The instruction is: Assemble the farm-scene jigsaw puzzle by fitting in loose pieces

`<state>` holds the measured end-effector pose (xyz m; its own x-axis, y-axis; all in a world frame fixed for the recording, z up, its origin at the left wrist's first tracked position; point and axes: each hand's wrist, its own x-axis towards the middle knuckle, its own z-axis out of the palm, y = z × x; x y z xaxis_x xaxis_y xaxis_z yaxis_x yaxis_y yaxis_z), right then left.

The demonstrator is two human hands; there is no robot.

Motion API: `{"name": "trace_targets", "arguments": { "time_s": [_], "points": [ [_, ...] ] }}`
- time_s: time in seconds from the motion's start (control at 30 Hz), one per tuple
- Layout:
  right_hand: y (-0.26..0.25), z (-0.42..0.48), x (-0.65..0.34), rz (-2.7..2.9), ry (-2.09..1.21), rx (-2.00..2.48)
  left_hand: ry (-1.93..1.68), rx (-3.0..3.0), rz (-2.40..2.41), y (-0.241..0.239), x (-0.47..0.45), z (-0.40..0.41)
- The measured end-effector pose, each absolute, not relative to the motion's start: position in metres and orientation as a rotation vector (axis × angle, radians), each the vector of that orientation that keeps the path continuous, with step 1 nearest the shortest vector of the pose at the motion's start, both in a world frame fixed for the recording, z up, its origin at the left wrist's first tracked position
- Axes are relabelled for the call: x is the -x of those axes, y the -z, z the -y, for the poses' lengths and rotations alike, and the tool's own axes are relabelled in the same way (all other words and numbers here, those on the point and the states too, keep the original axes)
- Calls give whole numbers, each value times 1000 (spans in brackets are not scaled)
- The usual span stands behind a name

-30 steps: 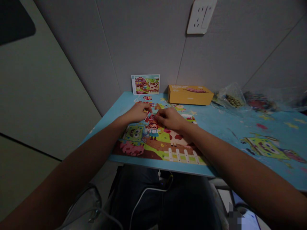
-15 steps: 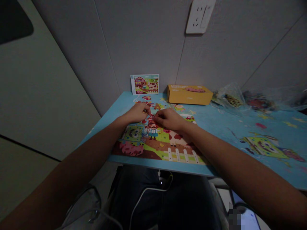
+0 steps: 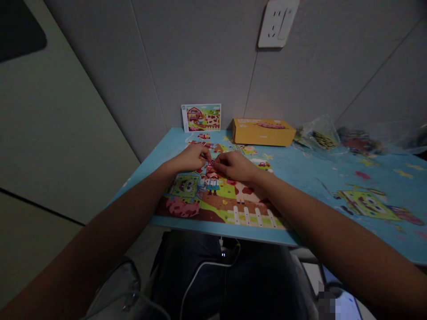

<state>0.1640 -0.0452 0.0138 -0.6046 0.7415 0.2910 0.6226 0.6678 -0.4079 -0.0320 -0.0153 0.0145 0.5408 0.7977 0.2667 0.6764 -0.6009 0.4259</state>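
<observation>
A partly assembled farm-picture jigsaw puzzle [image 3: 213, 203] lies near the front edge of the blue cartoon-printed table. At its upper middle, just above the printed farmer figure, both hands meet over a small red and white puzzle piece [image 3: 211, 164]. My left hand [image 3: 192, 157] is closed, thumb and forefinger pinching at the piece's left upper side. From the right, my right hand [image 3: 236, 165] also pinches the piece, its fingers curled over the puzzle. Loose puzzle pieces [image 3: 204, 136] lie beyond the left hand, some partly hidden by it.
A picture card [image 3: 203, 118] of the farm scene leans on the wall. Beside it stands a yellow box [image 3: 263, 132]. Clear plastic bags [image 3: 322, 137] with pieces inside sit at the back right. A white cable [image 3: 200, 266] crosses my lap below the table edge [image 3: 230, 234].
My left fingertips have shifted very slightly right, closer to the right hand over the red piece. The right hand stays nearly still.
</observation>
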Motion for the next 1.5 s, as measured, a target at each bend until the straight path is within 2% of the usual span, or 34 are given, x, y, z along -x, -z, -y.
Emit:
{"name": "trace_targets", "arguments": {
  "time_s": [0.33, 0.57, 1.17, 1.33, 1.5],
  "points": [
    [-13, 43, -164, 2470, -361, 1071, -586, -2636, -1365, -22, 46, 13],
    [-14, 43, -164, 2484, -354, 1072, -273, -2552, -1404, -30, 54, 15],
    [-14, 43, -165, 2483, -380, 1059, -289, -2618, -1412, -32, 52, 18],
    [-13, 42, -164, 2479, -385, 1080, -149, -2661, -1369, -33, 55, 17],
    [-12, 41, -165, 2490, -365, 1065, -155, -2630, -1419, -29, 58, 12]
  ]
}}
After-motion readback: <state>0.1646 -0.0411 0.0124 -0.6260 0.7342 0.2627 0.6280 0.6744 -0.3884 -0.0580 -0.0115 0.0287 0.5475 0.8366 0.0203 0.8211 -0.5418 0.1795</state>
